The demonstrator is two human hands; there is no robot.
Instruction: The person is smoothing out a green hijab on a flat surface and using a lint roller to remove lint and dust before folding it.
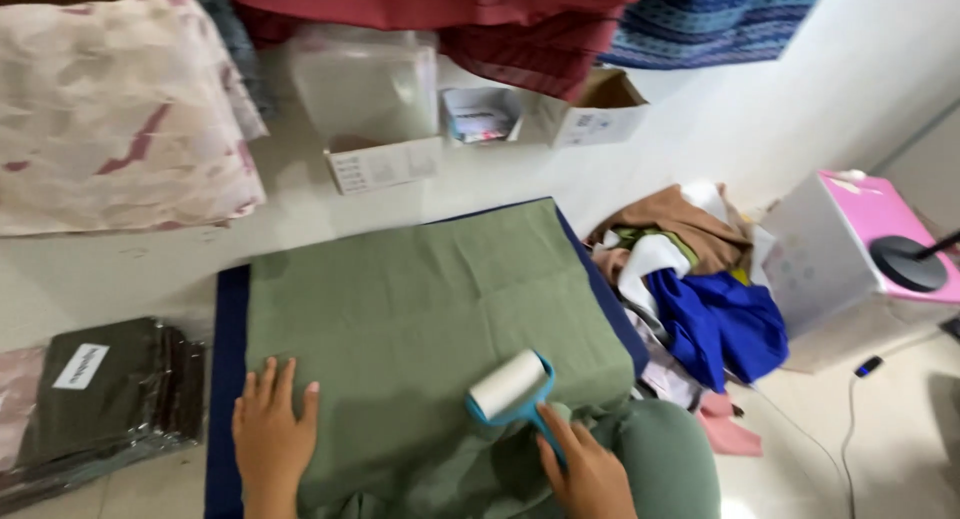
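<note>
A pale tiled floor (480,184) is seen from above, and most of its middle is taken up by a green cloth (420,309) spread flat over a dark blue mat (228,379), whose edge shows along the left and right sides. At the upper left a large pink and cream patterned bundle (115,109) is laid on the floor, and red fabric (480,19) and blue patterned fabric (700,14) are hung along the top. To the right of the mat a heap of mixed clothes (700,279) is piled, brown on top and bright blue below, and just beside it a white box with a pink top (850,239) is set. At the lower left a stack of dark garments in clear bags (110,394) is kept well apart from the hands. Behind the cloth several small cardboard boxes (385,159) are lined up. The left hand (272,429) is pressed flat on the near left part of the green cloth, fingers stretched out and slightly spread, nothing gripped. The right hand (590,474) is closed around the blue handle of a lint roller (510,387), whose white roll is laid on the near right part of the cloth, tilted toward the upper right.
</note>
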